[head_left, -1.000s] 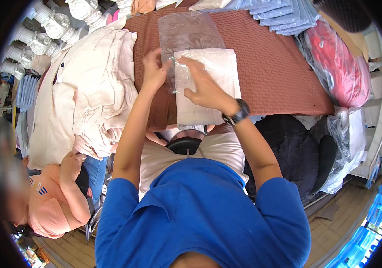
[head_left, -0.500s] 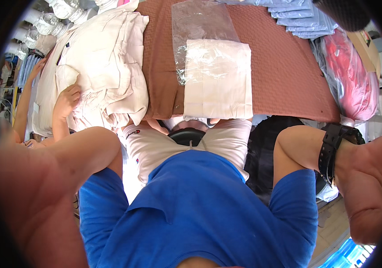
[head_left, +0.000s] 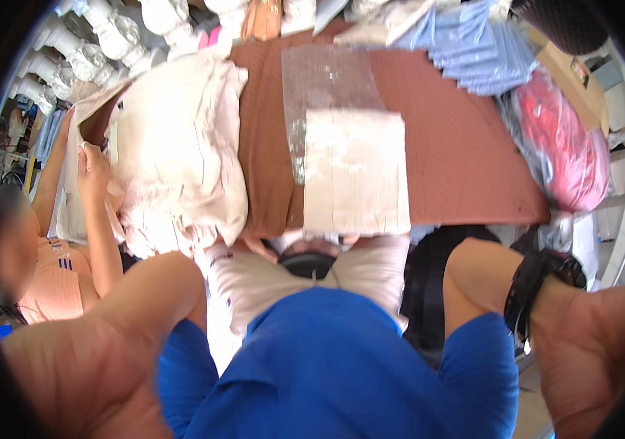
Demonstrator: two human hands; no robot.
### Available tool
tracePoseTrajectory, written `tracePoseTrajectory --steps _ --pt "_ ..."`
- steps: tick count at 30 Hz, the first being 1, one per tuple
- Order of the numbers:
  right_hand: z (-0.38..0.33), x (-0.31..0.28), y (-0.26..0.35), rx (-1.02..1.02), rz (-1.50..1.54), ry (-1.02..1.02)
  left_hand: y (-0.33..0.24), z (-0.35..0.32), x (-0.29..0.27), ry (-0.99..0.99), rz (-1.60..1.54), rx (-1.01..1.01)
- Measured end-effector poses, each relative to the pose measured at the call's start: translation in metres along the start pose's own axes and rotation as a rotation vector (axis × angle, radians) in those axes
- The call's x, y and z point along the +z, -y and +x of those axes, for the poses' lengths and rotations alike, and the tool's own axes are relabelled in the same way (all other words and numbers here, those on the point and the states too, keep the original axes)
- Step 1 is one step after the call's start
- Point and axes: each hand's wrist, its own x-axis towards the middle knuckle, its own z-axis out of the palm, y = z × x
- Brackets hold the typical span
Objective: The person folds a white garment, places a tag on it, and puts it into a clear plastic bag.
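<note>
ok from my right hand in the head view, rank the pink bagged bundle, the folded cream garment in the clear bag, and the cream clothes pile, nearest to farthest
From the right hand:
1. pink bagged bundle, table's right end
2. folded cream garment, table centre
3. cream clothes pile, far left

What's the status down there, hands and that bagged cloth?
Left hand and right hand raised near camera, empty. Bagged cloth flat on brown table, untouched. Cream pile beside it, a co-worker's hand on it.

1. We see a folded cream cloth garment (head_left: 356, 175) inside a glossy clear plastic bag (head_left: 327, 80).
2. Our table cover (head_left: 458, 146) looks matt, woven brown cloth (slightly textured).
3. The heaped cream garments (head_left: 181, 154) look soft, matt.
</note>
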Motion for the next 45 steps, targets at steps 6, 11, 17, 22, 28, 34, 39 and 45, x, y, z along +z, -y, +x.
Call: tracePoseTrajectory --steps 6,11,17,22,28,34,39,45 --pt "-0.008 0.007 0.007 -0.081 0.011 -0.004 -0.003 0.003 -0.004 -0.002 -0.036 0.058" --pt "-0.008 0.005 0.004 0.000 -0.023 -0.037 -0.029 0.010 -0.014 0.016 -0.033 0.077" --pt "-0.008 0.009 0.021 -0.036 -0.029 -0.039 -0.057 0.018 -0.021 0.002 -0.066 0.168" --pt "-0.011 0.014 0.014 0.013 -0.072 -0.057 0.017 -0.018 -0.014 -0.071 0.075 -0.149" --pt "-0.018 0.014 0.025 -0.056 -0.051 -0.068 0.053 -0.045 -0.016 -0.108 0.089 -0.296" --pt "-0.035 -0.003 -0.012 -0.067 -0.221 -0.218 0.071 -0.044 -0.027 -0.184 0.103 -0.268" --pt "-0.114 -0.028 -0.111 0.634 -0.814 0.211 0.116 -0.120 -0.020 0.483 0.565 -0.418" --pt "-0.228 -0.075 -0.164 0.998 -0.838 0.417 0.155 -0.183 0.037 0.694 0.592 -0.475"
